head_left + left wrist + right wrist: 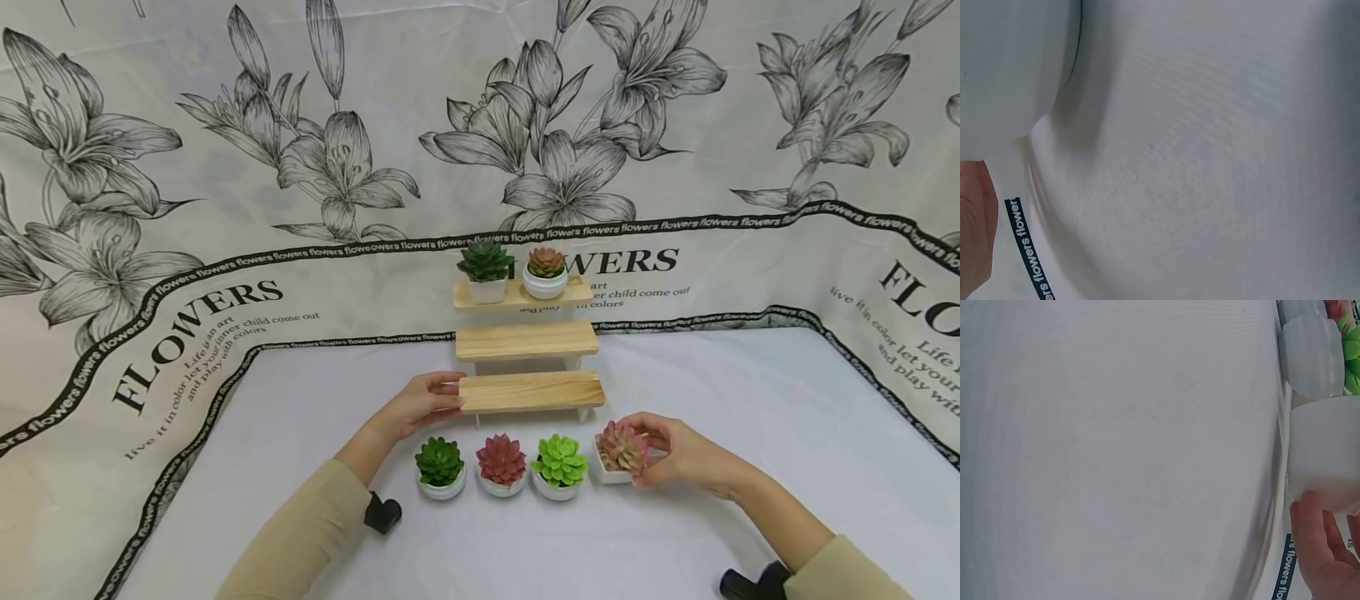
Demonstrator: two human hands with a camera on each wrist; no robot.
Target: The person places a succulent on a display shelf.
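Pinkish succulent in a square white pot (619, 454) sat at lower centre-right of the head view, last in a row of four on the white worktop (750, 400). Right hand (678, 454) had its fingers curled round that pot from the right side, thumb over the top edge; right wrist view showed a fingertip (1310, 525) against the pot wall. Left hand (423, 402), left of centre, held the left end of the lowest wooden step (531, 391) of the three-tier stand, fingers wrapped on its edge. That step lay just above and slightly left of the held pot, long axis running left-right, with its right end closest to the pot. Middle step (527, 340) was bare; top step (517, 293) carried a green succulent (486, 271) and a reddish one (545, 272). Right hand was plainly nearer the pot. Dark green (440, 467), red (501, 465) and light green (558, 467) succulents stayed in line to its left.
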